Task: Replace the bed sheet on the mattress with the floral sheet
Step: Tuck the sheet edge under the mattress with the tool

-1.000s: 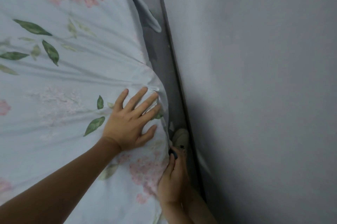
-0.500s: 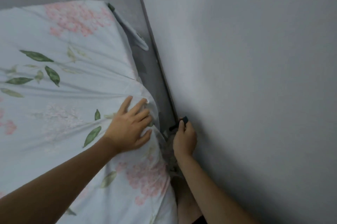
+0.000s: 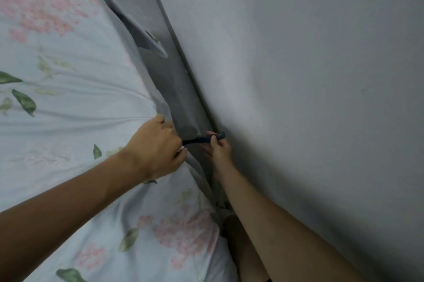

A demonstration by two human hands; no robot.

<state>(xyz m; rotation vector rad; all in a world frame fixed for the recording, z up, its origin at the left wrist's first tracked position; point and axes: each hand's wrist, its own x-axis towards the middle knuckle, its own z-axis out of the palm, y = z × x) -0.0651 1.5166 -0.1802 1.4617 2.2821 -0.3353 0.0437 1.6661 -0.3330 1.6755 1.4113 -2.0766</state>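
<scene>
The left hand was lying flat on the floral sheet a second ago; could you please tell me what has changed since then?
The left hand has slid to the mattress edge and curled its fingers over the floral sheet there. The right hand, first low in the gap by the wall, has risen, and a dark comb-like object it pinches now shows in full. The sheet remains spread over the mattress.

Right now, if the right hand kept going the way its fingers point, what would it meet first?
Probably the plain grey wall: the right hand, pinching a dark comb-like object, already points at its base; depth is unclear.
</scene>
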